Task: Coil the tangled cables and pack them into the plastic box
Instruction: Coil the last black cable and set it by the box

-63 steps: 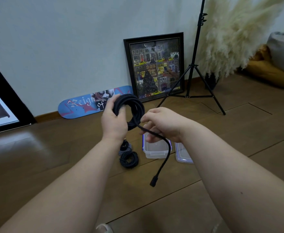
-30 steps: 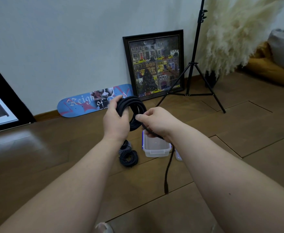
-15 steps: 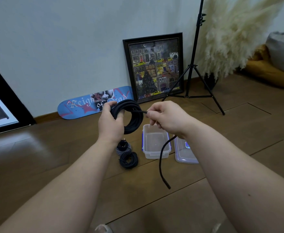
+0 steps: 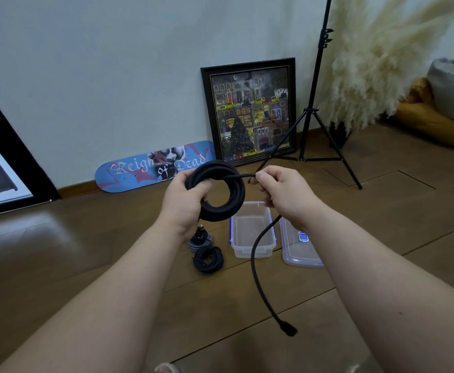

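- While the loose tail (image 4: 255, 265) of the black cable is dangling nearest us, its plug (image 4: 287, 329) hanging just above the floor (image 4: 86, 265), this coil is looking almost finished, with only that last stretch left to wind on.
- Moving up, the right hand (image 4: 282, 195) is pinching the cable just beside the coil, fingers curled round it, feeding it across.
- The left hand (image 4: 185, 203) is gripping the black coil (image 4: 217, 192) by its left side, fingers wrapped through the ring, holding it in the air above the floor.
- Beyond the hands, two smaller coiled cables (image 4: 207, 258) are lying on the floor, touching each other, so they look done but not yet packed.
- Just beside them the plastic box (image 4: 252, 232) is sitting open and holding nothing, its lid (image 4: 300, 246) lying alongside on the right.
- So I'm judging the coiling close to wrapped up, while all the packing and closing is waiting.
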A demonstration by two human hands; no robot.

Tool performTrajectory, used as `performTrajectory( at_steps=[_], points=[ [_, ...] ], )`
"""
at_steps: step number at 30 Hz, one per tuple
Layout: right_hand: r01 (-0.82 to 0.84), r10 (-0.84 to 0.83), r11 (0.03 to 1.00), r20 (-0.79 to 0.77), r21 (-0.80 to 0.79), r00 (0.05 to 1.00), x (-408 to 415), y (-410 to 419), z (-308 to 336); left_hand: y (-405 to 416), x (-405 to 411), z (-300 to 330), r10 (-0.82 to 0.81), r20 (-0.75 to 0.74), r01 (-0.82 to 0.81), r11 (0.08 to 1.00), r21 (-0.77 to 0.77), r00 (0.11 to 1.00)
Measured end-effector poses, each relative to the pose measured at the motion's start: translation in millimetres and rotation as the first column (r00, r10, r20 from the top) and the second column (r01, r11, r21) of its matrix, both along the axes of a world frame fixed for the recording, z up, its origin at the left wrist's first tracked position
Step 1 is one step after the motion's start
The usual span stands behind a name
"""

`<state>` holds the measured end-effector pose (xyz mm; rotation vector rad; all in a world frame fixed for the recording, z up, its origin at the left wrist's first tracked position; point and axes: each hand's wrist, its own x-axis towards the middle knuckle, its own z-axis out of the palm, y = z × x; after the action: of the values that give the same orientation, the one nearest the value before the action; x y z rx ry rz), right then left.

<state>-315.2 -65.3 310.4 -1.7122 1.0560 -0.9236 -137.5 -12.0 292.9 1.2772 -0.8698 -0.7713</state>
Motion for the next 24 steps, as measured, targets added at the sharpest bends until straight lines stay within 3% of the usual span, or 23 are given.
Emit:
performTrajectory(
  at_steps=[5, 10, 15, 24],
  points=[
    [0.04, -0.058, 0.993, 0.156, 0.114, 0.986, 7.9, 3.5, -3.1, 1.1, -13.1, 8.1, -0.104, -0.156, 0.099, 0.994, -0.041, 0.982],
    [0.087, -0.101, 0.994, 0.239, 0.071, 0.966, 12.3, 7.1, -5.1, 0.1, -29.7, 11.7, -0.141, -0.205, 0.126, 0.988, -0.085, 0.969],
    [0.049, -0.115, 0.981, 0.36, 0.187, 0.926, 13.4, 11.0, -3.9, -7.7, -35.7, 4.0, -0.033, -0.057, 0.027, 0.996, -0.089, 0.998],
    [0.134, -0.202, 0.973, 0.41, 0.19, 0.889, 13.9, 9.4, -1.6, -6.2, -41.5, 4.8, 0.09, 0.267, -0.057, 0.99, -0.129, 0.96]
  ],
)
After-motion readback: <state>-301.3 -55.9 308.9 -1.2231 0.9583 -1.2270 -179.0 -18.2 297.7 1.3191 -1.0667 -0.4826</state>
